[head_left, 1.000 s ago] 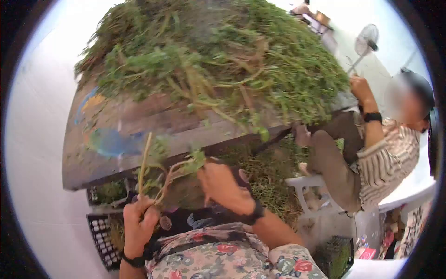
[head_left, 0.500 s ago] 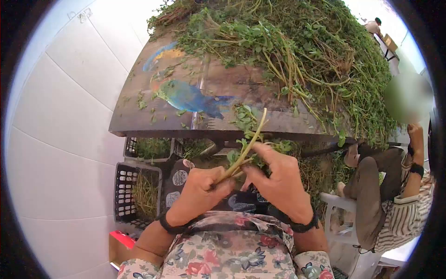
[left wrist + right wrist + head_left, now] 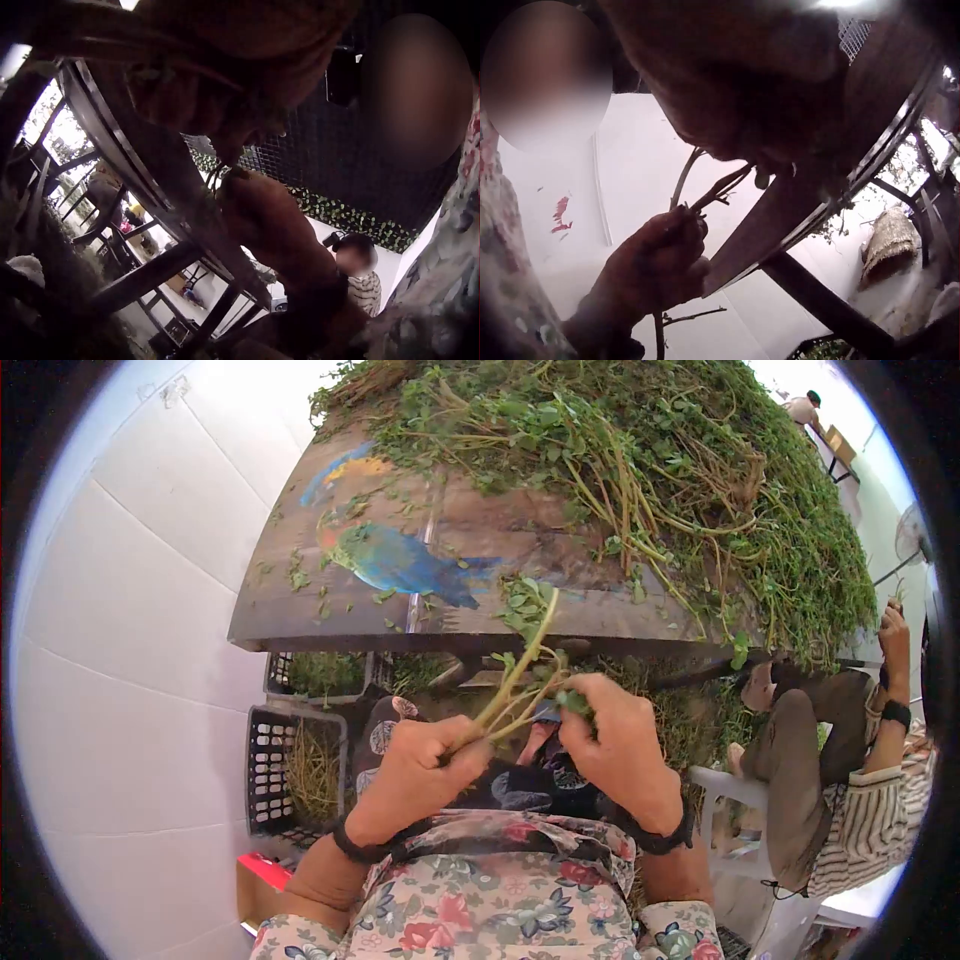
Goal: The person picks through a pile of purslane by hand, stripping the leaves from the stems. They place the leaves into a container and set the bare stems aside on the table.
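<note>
In the head view my left hand (image 3: 415,775) grips the cut ends of a branched leafy green stem (image 3: 530,645) between thumb and curled fingers. The long pale branch slants up to the right, toward the table edge. My right hand (image 3: 625,750) is close on the right, its thumb and fingers pinching a leafy side shoot (image 3: 574,703) of the same stem. From the right wrist view, the left hand (image 3: 649,262) holds the stem from below, while the right hand (image 3: 742,90) is a dark shape above. The left wrist view is dark, with fingers partly hidden.
A big heap of leafy greens (image 3: 640,470) covers much of the wooden table (image 3: 480,540), where a blue bird is painted and loose leaves lie. Black crates (image 3: 270,770) with greens stand below at left. Another person (image 3: 870,800) sits at right beside a white chair (image 3: 720,790).
The head view has swung left since the first frame. My right hand came in from the right to the stem, then shifted slightly down and right onto the side shoot. The left hand kept its grip.
</note>
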### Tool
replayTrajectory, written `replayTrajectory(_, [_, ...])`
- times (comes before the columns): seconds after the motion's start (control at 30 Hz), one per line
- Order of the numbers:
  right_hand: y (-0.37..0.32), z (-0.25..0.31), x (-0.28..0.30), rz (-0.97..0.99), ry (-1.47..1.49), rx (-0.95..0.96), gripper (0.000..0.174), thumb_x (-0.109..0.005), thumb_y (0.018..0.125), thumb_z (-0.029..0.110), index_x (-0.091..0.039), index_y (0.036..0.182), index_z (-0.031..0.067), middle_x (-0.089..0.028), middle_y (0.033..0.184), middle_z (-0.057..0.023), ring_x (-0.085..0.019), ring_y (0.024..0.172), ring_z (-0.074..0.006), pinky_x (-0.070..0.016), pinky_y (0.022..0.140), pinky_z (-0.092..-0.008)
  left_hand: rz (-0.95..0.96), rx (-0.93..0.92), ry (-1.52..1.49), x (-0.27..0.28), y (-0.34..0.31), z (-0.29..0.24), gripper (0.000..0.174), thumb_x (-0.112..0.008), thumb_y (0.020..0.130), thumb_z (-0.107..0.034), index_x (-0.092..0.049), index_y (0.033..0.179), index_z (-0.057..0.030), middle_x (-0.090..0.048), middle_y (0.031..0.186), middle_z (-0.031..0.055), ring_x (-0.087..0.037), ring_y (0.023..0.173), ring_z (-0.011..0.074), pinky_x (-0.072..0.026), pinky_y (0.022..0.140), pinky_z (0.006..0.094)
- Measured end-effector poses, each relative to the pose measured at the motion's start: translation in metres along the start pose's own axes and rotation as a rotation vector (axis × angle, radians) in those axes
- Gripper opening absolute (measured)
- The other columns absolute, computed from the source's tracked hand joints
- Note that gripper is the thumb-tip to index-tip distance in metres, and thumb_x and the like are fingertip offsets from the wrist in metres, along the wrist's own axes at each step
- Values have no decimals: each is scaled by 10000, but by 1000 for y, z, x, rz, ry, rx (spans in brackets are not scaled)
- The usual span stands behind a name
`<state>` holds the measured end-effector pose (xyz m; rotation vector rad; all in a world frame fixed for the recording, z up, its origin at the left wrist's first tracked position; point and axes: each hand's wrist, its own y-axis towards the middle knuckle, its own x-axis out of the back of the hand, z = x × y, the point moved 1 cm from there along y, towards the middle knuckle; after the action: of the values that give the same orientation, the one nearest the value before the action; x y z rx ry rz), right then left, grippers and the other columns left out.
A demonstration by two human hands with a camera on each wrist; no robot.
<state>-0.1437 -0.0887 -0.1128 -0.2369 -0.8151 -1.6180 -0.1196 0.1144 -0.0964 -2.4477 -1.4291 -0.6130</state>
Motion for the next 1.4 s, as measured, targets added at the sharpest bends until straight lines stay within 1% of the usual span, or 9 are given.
replayTrajectory(0.2, [9, 11, 48, -398, 904, -435, 181, -444, 829, 82, -486, 997, 31, -567, 717, -52, -421, 518, -66, -339, 459, -202, -33, -8, 30, 5, -3, 4, 96, -590, 761, -88, -601, 790, 4, -531, 572, 79, -473, 468, 127, -386, 463, 257])
replayTrajectory(0.3, [8, 5, 46, -200, 962, -430, 153, -471, 823, 73, -501, 965, 25, -572, 735, -57, -437, 524, -67, -347, 462, -208, 27, 12, 45, 5, -2, 2, 98, -599, 759, -92, -602, 793, 0, -527, 580, 89, -479, 469, 146, -384, 465, 265])
replayTrajectory(0.4, [11, 6, 41, 17, 735, -500, 118, -544, 787, 84, -535, 888, 24, -586, 735, -59, -471, 536, -77, -364, 466, -209, 93, -7, 46, 2, -2, 2, 94, -602, 758, -91, -605, 800, -7, -523, 594, 95, -484, 477, 151, -386, 470, 269])
replayTrajectory(0.53, [22, 10, 19, 52, 219, -88, 222, -603, 733, 97, -578, 911, -31, -593, 684, -67, -533, 579, -91, -447, 506, -256, 53, -112, 44, -1, 1, -3, 94, -586, 738, -89, -586, 733, 5, -450, 542, 68, -388, 474, 104, -347, 450, 262])
replayTrajectory(0.8, [22, 6, 31, 195, 678, -573, 178, -557, 759, 88, -589, 885, -35, -601, 707, -56, -548, 618, -80, -473, 531, -264, 32, -45, 60, 9, -2, 12, 64, -608, 759, -84, -602, 762, -20, -498, 532, 86, -442, 428, 135, -370, 442, 259])
replayTrajectory(1.07, [3, -20, 14, 156, -37, -1, 185, -540, 777, 95, -535, 922, -21, -583, 795, -230, -595, 734, -363, -465, 617, -365, 102, -59, 63, 5, -1, 17, 78, -605, 761, -90, -604, 761, -11, -492, 522, 68, -438, 440, 115, -360, 438, 261])
replayTrajectory(1.17, [2, -28, 31, -52, -27, -312, 151, -503, 800, 65, -525, 937, 4, -606, 793, -172, -595, 656, -265, -450, 562, -316, 120, -17, 48, 6, -3, 15, 92, -598, 763, -94, -608, 772, -3, -496, 530, 56, -428, 454, 97, -354, 441, 251])
replayTrajectory(1.3, [-8, -22, 46, -252, 737, -488, 157, -432, 840, 39, -567, 920, 42, -583, 809, -9, -451, 627, -14, -370, 520, -168, 120, 116, -103, 14, -2, 10, 110, -584, 766, -91, -610, 788, 13, -486, 543, 36, -414, 483, 62, -342, 446, 236])
replayTrajectory(1.4, [-12, -24, 48, -154, 630, -548, 199, -458, 810, 32, -585, 963, 32, -601, 823, -46, -503, 629, -79, -402, 535, -217, 115, 127, -118, 9, -1, 6, 109, -583, 770, -89, -609, 791, 15, -491, 545, 37, -416, 487, 63, -344, 450, 233])
